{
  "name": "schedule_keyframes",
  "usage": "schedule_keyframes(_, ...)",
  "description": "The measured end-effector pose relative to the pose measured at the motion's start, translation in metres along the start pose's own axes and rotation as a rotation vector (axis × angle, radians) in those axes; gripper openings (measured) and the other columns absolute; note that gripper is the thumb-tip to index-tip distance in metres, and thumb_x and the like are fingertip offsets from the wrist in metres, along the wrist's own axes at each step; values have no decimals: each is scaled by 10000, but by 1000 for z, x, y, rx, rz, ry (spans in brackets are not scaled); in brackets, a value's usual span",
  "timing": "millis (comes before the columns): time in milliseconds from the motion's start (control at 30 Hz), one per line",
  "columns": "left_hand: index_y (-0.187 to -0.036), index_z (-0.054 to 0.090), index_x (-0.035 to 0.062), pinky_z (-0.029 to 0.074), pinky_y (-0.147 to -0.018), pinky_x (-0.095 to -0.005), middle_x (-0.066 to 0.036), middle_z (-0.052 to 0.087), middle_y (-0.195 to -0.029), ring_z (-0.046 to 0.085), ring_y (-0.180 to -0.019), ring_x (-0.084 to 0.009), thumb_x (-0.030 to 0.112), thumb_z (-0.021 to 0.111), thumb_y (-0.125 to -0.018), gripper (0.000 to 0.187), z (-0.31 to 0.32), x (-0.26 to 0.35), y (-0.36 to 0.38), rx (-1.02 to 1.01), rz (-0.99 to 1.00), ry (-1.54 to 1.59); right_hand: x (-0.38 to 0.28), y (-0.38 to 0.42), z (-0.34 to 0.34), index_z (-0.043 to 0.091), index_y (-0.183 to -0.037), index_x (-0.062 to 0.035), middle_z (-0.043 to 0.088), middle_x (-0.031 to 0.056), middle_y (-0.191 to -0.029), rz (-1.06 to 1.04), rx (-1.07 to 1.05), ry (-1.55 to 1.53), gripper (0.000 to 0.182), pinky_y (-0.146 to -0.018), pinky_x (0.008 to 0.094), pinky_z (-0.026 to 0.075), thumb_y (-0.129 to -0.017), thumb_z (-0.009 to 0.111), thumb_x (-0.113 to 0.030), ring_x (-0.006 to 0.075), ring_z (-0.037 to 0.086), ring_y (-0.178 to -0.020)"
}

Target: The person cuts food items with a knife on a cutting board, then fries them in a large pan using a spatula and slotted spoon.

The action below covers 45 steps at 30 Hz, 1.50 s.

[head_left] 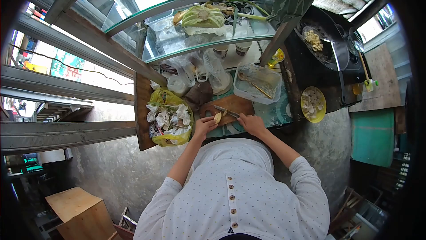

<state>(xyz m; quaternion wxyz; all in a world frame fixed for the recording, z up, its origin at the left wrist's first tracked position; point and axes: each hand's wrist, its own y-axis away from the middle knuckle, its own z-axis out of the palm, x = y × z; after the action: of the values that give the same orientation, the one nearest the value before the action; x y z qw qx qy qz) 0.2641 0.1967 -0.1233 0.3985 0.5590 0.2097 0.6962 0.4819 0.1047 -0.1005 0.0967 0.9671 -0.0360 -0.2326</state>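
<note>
My left hand point(205, 126) is closed on a pale, oval piece of food point(217, 117) at the near left edge of the wooden cutting board point(239, 104). A knife point(225, 111) lies slanted over the board, its handle end in my right hand point(250, 123), whose fingers are wrapped round it. A small pale bit point(225, 113) is by the blade. Just beyond the board stands a clear plastic tub point(257, 82) with a long utensil inside.
On the left is a yellow bag of scraps point(171, 141). A yellow bowl of pale pieces point(313, 104) stands at right, below a wok point(326, 40) holding food. Glass shelves point(208, 50) with a cabbage point(203, 16) rise over the far side.
</note>
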Motion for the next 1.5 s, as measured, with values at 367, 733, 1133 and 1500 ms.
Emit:
schedule_keyframes(367, -910, 631, 101, 452, -647, -424, -77, 540, -880, 564, -778, -278, 193, 695, -690, 247, 39, 8, 4, 271, 1082, -1144, -10, 16, -14, 490, -919, -100, 583, 200, -671, 178, 134, -248, 256, -553, 502, 426, -903, 418, -344, 410, 566, -646)
schedule_keyframes(733, -766, 633, 78, 329, -779, -409, -81, 598, -754, 553, -807, -237, 186, 630, -730, 115, 43, 13, -29, 81, 1110, -1549, -4, 31, -13, 516, -908, -45, 578, 216, -708, 262, 136, -392, 293, -590, 472, 407, -909, 423, -322, 412, 554, -698)
schedule_keyframes(1133, -850, 597, 78, 330, -767, -431, -79, 590, -812, 528, -882, -237, 152, 629, -670, 197, 44, 4, -34, 94, 1117, -1553, -5, 21, -12, 508, -937, -74, 587, 236, -740, 256, 72, -415, 320, -607, 506, 412, -904, 407, -376, 433, 557, -737)
schedule_keyframes(1500, -798, 613, 100, 342, -748, -419, -59, 549, -862, 508, -897, -224, 216, 655, -689, 165, 43, 7, -29, 194, 1048, -1514, 2, 21, -12, 518, -941, -67, 589, 231, -749, 267, 95, -458, 336, -622, 492, 413, -905, 401, -381, 428, 557, -747)
